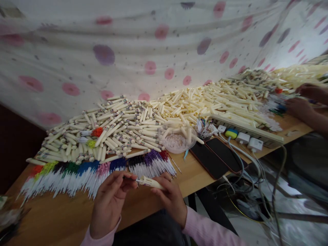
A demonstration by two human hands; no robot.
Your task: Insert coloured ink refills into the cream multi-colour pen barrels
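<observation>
My right hand [172,195] is closed around a cream pen barrel [150,182], its open end facing left. The fingers of my left hand [109,200] pinch a thin pen refill [139,181] at the mouth of that barrel; how far its end is inside I cannot tell. Beyond my hands lies a row of white-stemmed refills [84,177], their coloured ends grouped by colour. Behind the row is a heap of cream pen barrels [128,126], many with dark slots near one end.
A clear tub [176,141] of small translucent parts and a cup of refills [204,129] stand right of the heap. Two phones [211,160] lie before a power strip [269,135] with chargers and hanging cables. At far right another person's hands [299,107] work over refills.
</observation>
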